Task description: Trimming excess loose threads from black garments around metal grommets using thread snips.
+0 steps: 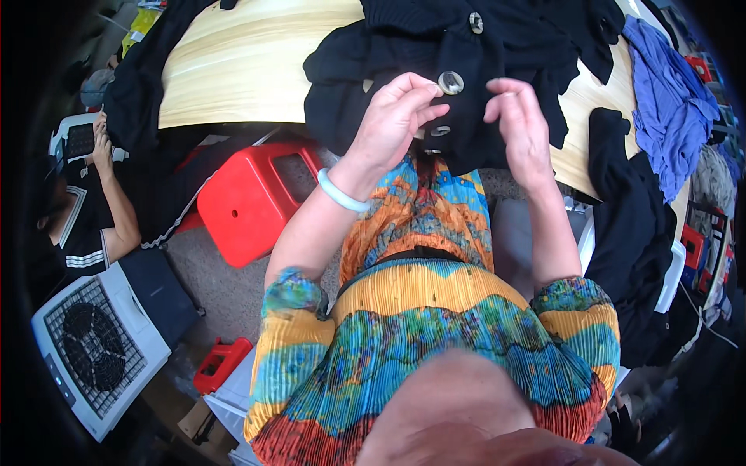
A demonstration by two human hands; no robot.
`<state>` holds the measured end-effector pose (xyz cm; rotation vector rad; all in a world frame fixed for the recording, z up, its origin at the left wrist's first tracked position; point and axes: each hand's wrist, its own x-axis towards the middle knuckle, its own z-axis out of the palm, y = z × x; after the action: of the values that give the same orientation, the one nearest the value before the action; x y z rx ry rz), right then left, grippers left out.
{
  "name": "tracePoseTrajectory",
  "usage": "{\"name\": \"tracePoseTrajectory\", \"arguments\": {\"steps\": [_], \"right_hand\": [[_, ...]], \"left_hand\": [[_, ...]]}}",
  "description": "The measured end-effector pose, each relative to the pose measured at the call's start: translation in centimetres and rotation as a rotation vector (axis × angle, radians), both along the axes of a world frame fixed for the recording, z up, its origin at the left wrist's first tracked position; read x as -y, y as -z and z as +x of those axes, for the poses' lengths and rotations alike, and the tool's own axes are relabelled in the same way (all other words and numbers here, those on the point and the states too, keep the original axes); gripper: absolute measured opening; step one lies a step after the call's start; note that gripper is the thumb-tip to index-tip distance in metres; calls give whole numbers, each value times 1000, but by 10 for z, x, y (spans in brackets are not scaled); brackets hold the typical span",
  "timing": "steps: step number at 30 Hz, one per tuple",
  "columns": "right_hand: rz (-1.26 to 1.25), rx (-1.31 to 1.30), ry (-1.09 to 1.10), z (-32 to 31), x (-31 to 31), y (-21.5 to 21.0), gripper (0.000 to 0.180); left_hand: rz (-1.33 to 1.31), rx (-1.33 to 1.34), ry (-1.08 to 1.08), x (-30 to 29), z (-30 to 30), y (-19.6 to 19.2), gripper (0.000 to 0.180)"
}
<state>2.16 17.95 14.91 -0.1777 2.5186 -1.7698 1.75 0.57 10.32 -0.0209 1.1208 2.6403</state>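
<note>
A black knit garment (404,58) lies spread over the table's near edge and hangs toward my lap. On its front are large round buttons, pale-rimmed with dark middles: one button (451,83) beside my left fingertips, another button (475,22) farther up and a lower button (440,130) nearer me. My left hand (396,113), with a pale bangle on the wrist, pinches the edge of the middle button between thumb and finger. To the right, my right hand (519,116) is raised over the garment, fingers curled; whatever they hold is too small to see.
The wood-grain table (241,58) carries more black clothing and a purple-blue cloth (672,101) at right. A red plastic stool (249,206) stands at left, near a white fan unit (97,346). Another person's arm (116,190) is at far left.
</note>
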Motion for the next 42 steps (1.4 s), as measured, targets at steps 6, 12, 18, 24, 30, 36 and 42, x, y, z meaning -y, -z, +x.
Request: {"name": "tracePoseTrajectory", "arguments": {"steps": [6,12,18,24,30,36,42], "right_hand": [[-117,219,-273,16,7,-9,24],[-236,328,-285,11,8,-4,24],[-131,311,-294,5,7,1,24],[-215,417,-299,-2,9,1,24],[-187,397,-328,-6,10,5,23],[-310,416,-297,-9,9,6,21],[-122,-104,14,-9,3,16,33]], "left_hand": [[-35,-76,17,-3,2,-8,9],[-10,-160,20,-3,3,-6,8],[-30,-181,-1,-5,4,-2,8],[-128,-251,-5,-4,6,4,8],[-152,-264,20,0,6,3,8],[-75,-205,-7,0,8,-1,9],[203,-74,11,14,-6,0,12]]}}
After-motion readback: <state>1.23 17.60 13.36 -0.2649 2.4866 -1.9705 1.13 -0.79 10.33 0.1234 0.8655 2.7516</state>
